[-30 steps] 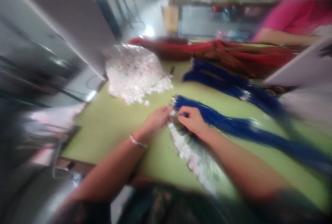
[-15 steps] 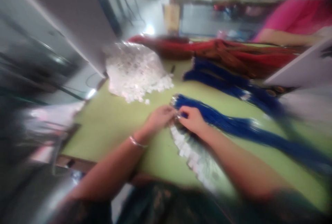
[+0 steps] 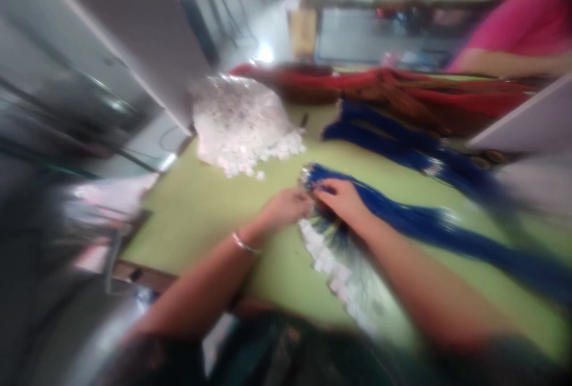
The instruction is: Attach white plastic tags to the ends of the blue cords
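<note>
My left hand point(image 3: 291, 205), with a bangle on its wrist, has its fingers pinched together just left of the end of a blue wire bundle point(image 3: 393, 213). What lies between those fingertips is blurred. My right hand point(image 3: 343, 198) is closed at the bundle's near edge, thumb and fingers around what looks like a blue wire. Below both hands, a slanting row of small white connectors point(image 3: 328, 264) with thin wires fans out on the green tabletop point(image 3: 187, 219). The bundle's left end shows small shiny tips.
A clear plastic bag point(image 3: 241, 106) spills small white pieces point(image 3: 243, 162) onto the tabletop. More blue bundles point(image 3: 384, 133) lie behind, then red and brown wires point(image 3: 357, 83). A person in a pink sleeve point(image 3: 513, 31) is at the far right. A grey post point(image 3: 129, 28) rises at left.
My hands, close together before, have parted slightly. The right hand has shifted up toward the blue bundle, and the left sits a little lower. The whole view has shifted slightly.
</note>
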`<state>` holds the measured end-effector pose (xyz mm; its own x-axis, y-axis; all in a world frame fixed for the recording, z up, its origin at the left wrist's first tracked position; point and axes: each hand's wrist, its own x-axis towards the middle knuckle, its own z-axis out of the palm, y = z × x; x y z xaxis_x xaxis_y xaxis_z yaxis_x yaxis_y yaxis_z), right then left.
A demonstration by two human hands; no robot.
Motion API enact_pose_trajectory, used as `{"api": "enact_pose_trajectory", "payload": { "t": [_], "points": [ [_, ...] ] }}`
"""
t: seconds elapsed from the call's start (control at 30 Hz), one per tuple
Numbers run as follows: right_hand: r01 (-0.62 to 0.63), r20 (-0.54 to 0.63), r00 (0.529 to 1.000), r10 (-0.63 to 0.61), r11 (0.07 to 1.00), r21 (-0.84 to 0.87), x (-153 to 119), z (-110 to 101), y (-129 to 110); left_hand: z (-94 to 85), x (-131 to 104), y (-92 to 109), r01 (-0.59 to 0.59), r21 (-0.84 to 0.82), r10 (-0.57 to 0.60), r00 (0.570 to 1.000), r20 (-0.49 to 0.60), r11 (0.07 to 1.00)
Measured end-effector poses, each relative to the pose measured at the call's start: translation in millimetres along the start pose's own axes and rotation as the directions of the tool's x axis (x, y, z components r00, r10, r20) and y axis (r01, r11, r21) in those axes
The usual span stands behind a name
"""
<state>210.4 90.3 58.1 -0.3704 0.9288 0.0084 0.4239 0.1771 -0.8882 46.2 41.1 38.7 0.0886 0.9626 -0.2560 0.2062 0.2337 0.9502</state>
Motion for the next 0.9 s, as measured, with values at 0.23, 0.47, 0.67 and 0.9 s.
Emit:
{"api": "enact_pose_trajectory", "payload": {
  "t": [0.23,0.47,0.67,0.9],
  "points": [
    [-0.088,0.129,0.989,0.067,0.981,0.171,-3,-2,-4,-30.6,-9,8,-0.227,0.363,0.19,0.972,0.137,0.904],
    [0.009,0.059,0.998,-0.013,0.998,0.069,-3,5,-1,-77.8,22,0,0.174,0.724,0.286,0.837,-0.466,0.668],
    [0.032,0.061,0.998,-0.033,0.999,0.021,-3,9,3,-73.6,20,5,0.173,0.79,0.256,0.887,-0.384,0.588],
    [0.05,-0.001,0.999,-0.05,0.999,0.017,-3,10,3,-40.8,-2,8,-0.044,0.331,0.112,0.976,-0.189,0.943]
  ]
}}
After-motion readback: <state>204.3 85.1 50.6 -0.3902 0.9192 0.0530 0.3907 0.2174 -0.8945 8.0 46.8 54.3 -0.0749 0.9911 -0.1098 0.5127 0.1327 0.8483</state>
